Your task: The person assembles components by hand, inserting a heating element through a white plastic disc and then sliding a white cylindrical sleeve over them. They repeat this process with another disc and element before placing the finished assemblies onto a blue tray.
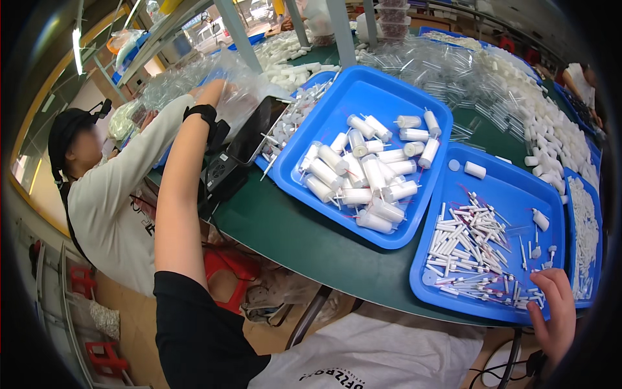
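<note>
My left arm stretches far out to the upper left. My left hand (228, 93) is at a clear plastic bag (249, 97), and its fingers are hidden by the film. Over the near right edge of a blue tray (424, 249) is my right hand (556, 306), thumb and fingers apart, with nothing visible between them. Thin white sticks (463, 240), some with red threads, lie heaped in that tray beside a few small white cylinders (475, 170). A larger blue tray (311, 139) at centre holds several white cylinders in clear tubes (372, 172), jumbled together.
A co-worker in a pale top (120, 201) sits at the left, reaching toward the same bag area. A black box-shaped device (223, 175) stands by the table edge. Clear tubes (473, 74) and white cylinders (551, 139) are piled behind. Grey posts (238, 32) rise from the table.
</note>
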The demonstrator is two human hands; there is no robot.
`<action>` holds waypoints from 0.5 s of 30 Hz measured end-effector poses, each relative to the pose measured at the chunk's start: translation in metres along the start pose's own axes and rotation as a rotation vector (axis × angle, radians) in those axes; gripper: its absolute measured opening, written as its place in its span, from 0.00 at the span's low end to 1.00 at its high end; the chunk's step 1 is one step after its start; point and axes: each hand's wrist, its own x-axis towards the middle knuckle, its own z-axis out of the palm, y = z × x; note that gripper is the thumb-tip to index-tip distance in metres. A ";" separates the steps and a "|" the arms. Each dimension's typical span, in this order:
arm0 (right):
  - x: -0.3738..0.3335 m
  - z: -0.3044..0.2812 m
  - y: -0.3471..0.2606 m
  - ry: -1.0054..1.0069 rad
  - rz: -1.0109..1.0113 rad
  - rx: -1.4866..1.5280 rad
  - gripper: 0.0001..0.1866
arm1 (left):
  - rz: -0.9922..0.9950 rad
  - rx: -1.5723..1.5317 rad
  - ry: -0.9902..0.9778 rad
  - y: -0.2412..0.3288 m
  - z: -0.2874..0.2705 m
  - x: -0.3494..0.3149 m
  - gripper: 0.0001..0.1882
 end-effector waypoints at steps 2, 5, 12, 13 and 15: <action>-0.002 -0.002 0.000 0.008 0.001 0.002 0.23 | 0.069 -0.032 0.050 -0.020 0.015 -0.001 0.15; 0.000 -0.005 0.000 0.022 -0.014 0.001 0.22 | 0.173 -0.073 0.129 -0.050 0.033 0.006 0.13; -0.010 -0.004 0.008 0.090 -0.048 0.004 0.20 | 0.397 -0.145 0.315 -0.092 0.048 0.024 0.12; -0.012 -0.004 0.014 0.096 -0.063 0.017 0.20 | 0.415 -0.138 0.340 -0.101 0.038 0.021 0.12; -0.004 -0.003 0.006 0.066 -0.063 -0.042 0.19 | 0.274 -0.068 0.214 -0.072 0.029 0.027 0.13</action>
